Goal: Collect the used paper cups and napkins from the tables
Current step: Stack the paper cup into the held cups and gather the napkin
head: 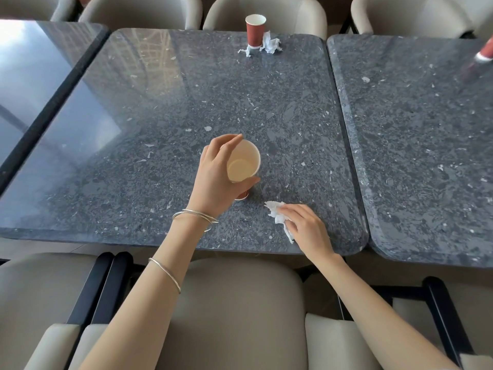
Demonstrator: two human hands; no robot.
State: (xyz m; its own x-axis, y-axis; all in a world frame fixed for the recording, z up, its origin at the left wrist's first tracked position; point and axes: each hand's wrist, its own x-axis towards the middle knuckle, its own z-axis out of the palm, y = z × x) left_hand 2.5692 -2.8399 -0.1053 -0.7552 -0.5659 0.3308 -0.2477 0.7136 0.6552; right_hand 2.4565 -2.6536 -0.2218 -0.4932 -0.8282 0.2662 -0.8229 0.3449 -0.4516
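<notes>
My left hand (pixel 213 180) is wrapped around a red paper cup (pixel 244 162) with a white inside, near the front of the dark stone table (pixel 160 129); the cup's base touches the tabletop. Just right of it, my right hand (pixel 306 225) pinches a crumpled white napkin (pixel 277 213) lying on the table. At the far edge stands a second red paper cup (pixel 255 30), upright, with another crumpled white napkin (pixel 268 44) against its base. A third red cup (pixel 486 53) shows partly at the right border, blurred.
A second stone table (pixel 426 142) adjoins on the right and a glossy dark table (pixel 26 76) on the left. Beige padded chairs with black frames ring the tables; one chair back (pixel 240 303) is directly below my arms.
</notes>
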